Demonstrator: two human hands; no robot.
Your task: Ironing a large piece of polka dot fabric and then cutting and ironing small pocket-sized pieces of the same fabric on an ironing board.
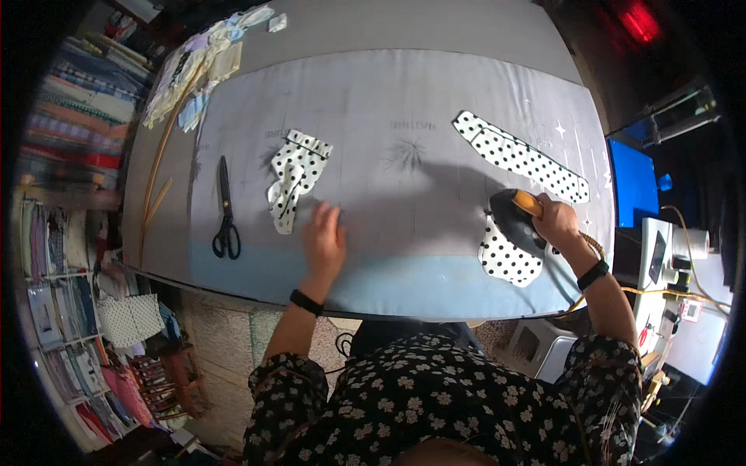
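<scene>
My right hand (559, 221) grips the orange handle of a black clothes iron (510, 218). The iron covers part of a white fabric piece with black dots (510, 259) near the table's front edge. Behind it lies a long, curved dotted fabric strip (527, 157). My left hand (325, 242), blurred, hovers over or rests on the cloth-covered table (402, 215); I cannot tell which. It holds nothing that I can see. Just beyond its fingers is a crumpled dotted fabric piece (297, 172) with a gathered or folded upper end.
Black-handled scissors (226, 215) lie left of the crumpled piece. A long wooden strip (160, 154) and pastel fabric scraps (204, 70) occupy the far left. A yellowish cord (653, 291) runs off right, past a white side table (653, 256). A white stool (545, 349) stands below the table.
</scene>
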